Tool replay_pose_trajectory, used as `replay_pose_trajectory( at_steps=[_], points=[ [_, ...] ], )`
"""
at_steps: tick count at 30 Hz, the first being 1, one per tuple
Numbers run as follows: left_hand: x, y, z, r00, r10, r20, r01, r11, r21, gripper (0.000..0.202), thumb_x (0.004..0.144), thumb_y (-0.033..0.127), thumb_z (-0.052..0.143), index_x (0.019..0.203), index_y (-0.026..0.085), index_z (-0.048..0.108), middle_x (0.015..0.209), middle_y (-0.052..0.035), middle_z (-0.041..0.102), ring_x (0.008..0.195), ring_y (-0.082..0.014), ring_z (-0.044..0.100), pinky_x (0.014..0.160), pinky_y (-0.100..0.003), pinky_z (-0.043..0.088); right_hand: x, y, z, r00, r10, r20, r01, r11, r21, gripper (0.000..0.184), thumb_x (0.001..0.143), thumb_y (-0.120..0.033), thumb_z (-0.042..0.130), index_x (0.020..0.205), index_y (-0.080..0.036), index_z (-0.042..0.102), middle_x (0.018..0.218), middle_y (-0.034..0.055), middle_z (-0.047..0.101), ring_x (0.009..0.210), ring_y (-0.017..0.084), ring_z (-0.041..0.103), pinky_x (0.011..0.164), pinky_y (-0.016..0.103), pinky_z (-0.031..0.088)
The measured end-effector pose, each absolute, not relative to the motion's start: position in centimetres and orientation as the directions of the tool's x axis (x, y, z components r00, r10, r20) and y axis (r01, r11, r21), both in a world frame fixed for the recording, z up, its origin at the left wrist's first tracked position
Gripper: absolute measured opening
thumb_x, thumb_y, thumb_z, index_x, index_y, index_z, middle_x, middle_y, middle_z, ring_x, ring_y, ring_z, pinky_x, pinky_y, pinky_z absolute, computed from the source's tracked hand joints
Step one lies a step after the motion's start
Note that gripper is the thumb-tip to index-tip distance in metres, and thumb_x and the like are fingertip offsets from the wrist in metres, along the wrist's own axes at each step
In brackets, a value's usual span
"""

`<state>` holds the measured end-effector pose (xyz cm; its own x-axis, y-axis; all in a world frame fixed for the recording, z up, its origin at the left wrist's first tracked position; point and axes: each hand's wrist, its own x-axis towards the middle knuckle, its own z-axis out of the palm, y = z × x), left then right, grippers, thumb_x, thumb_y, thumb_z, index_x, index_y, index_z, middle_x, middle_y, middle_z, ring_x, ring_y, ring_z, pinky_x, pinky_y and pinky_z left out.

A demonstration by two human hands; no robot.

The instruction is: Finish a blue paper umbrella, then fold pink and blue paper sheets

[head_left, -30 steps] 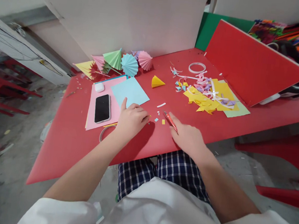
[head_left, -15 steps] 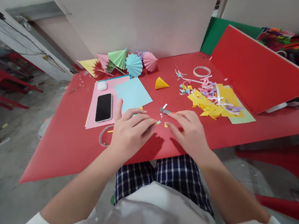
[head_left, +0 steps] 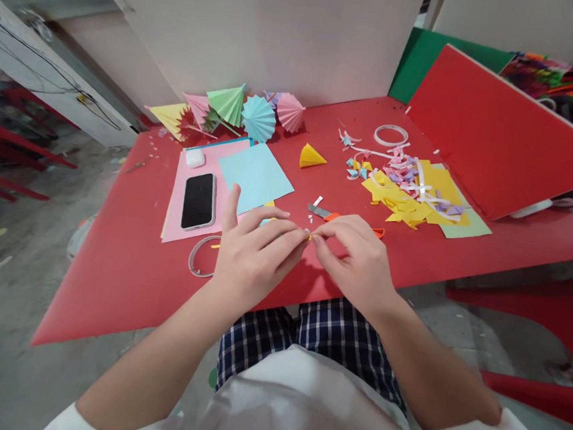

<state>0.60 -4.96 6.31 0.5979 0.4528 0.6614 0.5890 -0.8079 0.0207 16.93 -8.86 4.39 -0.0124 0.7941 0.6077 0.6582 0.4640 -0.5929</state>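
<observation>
My left hand (head_left: 258, 249) and my right hand (head_left: 356, 254) meet fingertip to fingertip over the red table (head_left: 126, 261). Between them they pinch a tiny yellow paper scrap (head_left: 309, 234), barely visible. An orange utility knife (head_left: 339, 217) with its blade out lies on the table just beyond my right hand. A light blue paper sheet (head_left: 254, 175) lies beyond my left hand, partly over a pink sheet (head_left: 179, 215) that carries a black phone (head_left: 199, 200) and a white earbud case (head_left: 195, 158).
Folded paper fans (head_left: 235, 110) lie at the back by the wall. A yellow paper cone (head_left: 311, 156), a tape ring (head_left: 390, 135) and a heap of yellow and pastel scraps (head_left: 412, 189) sit to the right. A red board (head_left: 494, 136) leans at the right; another tape ring (head_left: 200, 257) lies near my left wrist.
My right hand let go of the knife, which now lies on the table. Both hands rose and came together, pinching the small yellow scrap.
</observation>
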Motion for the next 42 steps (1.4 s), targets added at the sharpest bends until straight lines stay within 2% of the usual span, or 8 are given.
replay_pose_trajectory(
  at_steps=[4,11,21,26,32,35,39,42],
  points=[
    [0.8,-5.0,6.2,0.6,0.441,0.668,0.584,-0.812,0.011,0.01,0.08,0.019,0.062,0.085,0.028,0.063,0.077,0.0057,0.069,0.087,-0.018,0.062,0.111,-0.057,0.009,16.6,-8.9,4.3,0.012,0.802,0.597,0.668,0.437,-0.602,0.013,0.083,-0.017,0.047,0.074,-0.021,0.055,0.071,0.0007,0.063,0.073,0.014,0.055,0.071,0.028,0.044],
    [0.8,-5.2,6.2,0.636,0.406,0.656,0.604,-0.791,-0.096,0.011,0.08,0.017,0.06,0.082,0.027,0.063,0.078,0.0056,0.069,0.09,-0.0203,0.062,0.109,-0.061,0.011,16.4,-8.8,4.3,-0.051,0.775,0.63,0.837,0.377,-0.396,0.013,0.081,-0.019,0.046,0.07,-0.02,0.052,0.069,0.0025,0.06,0.071,0.017,0.051,0.067,0.03,0.04],
    [1.3,-5.4,6.6,0.563,0.391,0.728,0.644,-0.76,-0.09,0.01,0.08,0.017,0.061,0.081,0.027,0.062,0.077,0.0052,0.069,0.091,-0.0209,0.061,0.109,-0.06,0.01,15.3,-9.0,4.9,0.214,0.785,0.581,0.652,0.328,-0.683,0.012,0.079,-0.015,0.042,0.071,-0.022,0.046,0.069,-0.0003,0.052,0.068,0.013,0.052,0.065,0.027,0.044],
    [0.5,-5.1,6.9,0.42,0.498,0.759,0.674,-0.731,0.107,0.006,0.078,0.018,0.064,0.078,0.024,0.063,0.075,0.0034,0.068,0.085,-0.019,0.061,0.109,-0.056,0.017,17.3,-8.3,5.2,0.378,0.717,0.586,0.614,0.281,-0.738,0.012,0.087,-0.024,0.04,0.082,-0.021,0.05,0.079,0.002,0.056,0.072,0.013,0.056,0.065,0.027,0.046],
    [-0.3,-5.5,7.4,0.279,0.637,0.719,0.57,-0.712,0.409,0.005,0.081,0.021,0.062,0.084,0.023,0.066,0.081,0.0009,0.068,0.09,-0.0177,0.061,0.101,-0.046,0.037,23.0,-4.0,2.7,0.371,0.739,0.562,0.809,0.039,-0.586,0.023,0.087,-0.035,0.044,0.082,-0.019,0.058,0.072,0.0021,0.061,0.067,0.015,0.056,0.065,0.028,0.042],
    [-0.3,-5.8,7.6,0.234,0.685,0.69,0.503,-0.693,0.517,0.007,0.082,0.02,0.06,0.084,0.022,0.066,0.081,-0.0005,0.068,0.092,-0.0183,0.061,0.096,-0.044,0.042,25.0,-2.6,1.1,0.313,0.825,0.471,0.883,-0.071,-0.463,0.023,0.086,-0.026,0.042,0.089,-0.018,0.063,0.077,0.0051,0.066,0.073,0.019,0.059,0.067,0.031,0.042],
    [-0.3,-6.0,7.7,0.208,0.721,0.661,0.388,-0.681,0.621,0.008,0.079,0.018,0.064,0.084,0.023,0.067,0.087,-0.0014,0.068,0.095,-0.0189,0.061,0.095,-0.044,0.043,25.9,-2.3,-0.2,0.217,0.863,0.456,0.918,-0.022,-0.396,0.036,0.078,-0.009,0.038,0.102,-0.015,0.063,0.095,0.0097,0.067,0.09,0.022,0.06,0.077,0.032,0.044],
    [-0.3,-6.0,7.7,0.177,0.726,0.664,0.279,-0.684,0.674,0.011,0.074,0.016,0.069,0.081,0.024,0.069,0.086,-0.0018,0.067,0.093,-0.0196,0.06,0.095,-0.044,0.042,26.2,-2.1,-0.8,0.217,0.861,0.461,0.928,-0.036,-0.371,0.035,0.074,-0.007,0.04,0.098,-0.014,0.065,0.093,0.011,0.066,0.088,0.023,0.059,0.077,0.034,0.044]
  ],
)
